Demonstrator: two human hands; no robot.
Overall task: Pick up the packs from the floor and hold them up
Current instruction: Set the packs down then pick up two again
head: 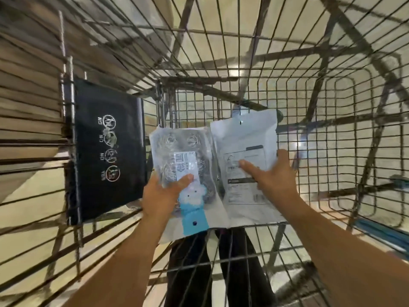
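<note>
Two packs are held side by side above a wire shopping cart. My left hand (164, 193) grips a clear plastic pack (179, 151) with a white label and a blue-and-white card at its lower end. My right hand (269, 175) grips a white pack (245, 138) with printed text, thumb across its front. The two packs touch along their inner edges. Both are upright and face me.
The cart's wire basket (309, 120) surrounds the hands on all sides. A black child-seat flap (106, 151) with warning icons hangs on the left. My dark trouser legs (221, 273) show below through the wires. A blue bar (380, 231) lies at the right.
</note>
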